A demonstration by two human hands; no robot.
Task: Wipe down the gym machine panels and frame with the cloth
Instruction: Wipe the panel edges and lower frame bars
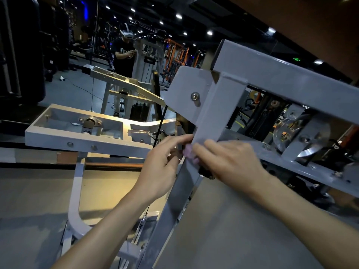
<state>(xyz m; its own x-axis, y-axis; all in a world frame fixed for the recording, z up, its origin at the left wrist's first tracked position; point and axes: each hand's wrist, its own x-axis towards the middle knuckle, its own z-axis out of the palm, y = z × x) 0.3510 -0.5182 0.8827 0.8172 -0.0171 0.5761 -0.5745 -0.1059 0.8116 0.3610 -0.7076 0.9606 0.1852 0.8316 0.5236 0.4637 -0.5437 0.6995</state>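
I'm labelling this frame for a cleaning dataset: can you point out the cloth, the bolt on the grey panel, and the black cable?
cloth (189, 154): head view, pink fold showing between the two hands.
bolt (194, 96): head view, its washer head on the panel.
black cable (161, 124): head view, mid-length, above the left hand.

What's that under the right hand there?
A small pinkish cloth peeks out beneath the right hand, pressed against the grey frame post. Most of the cloth is covered by the fingers.
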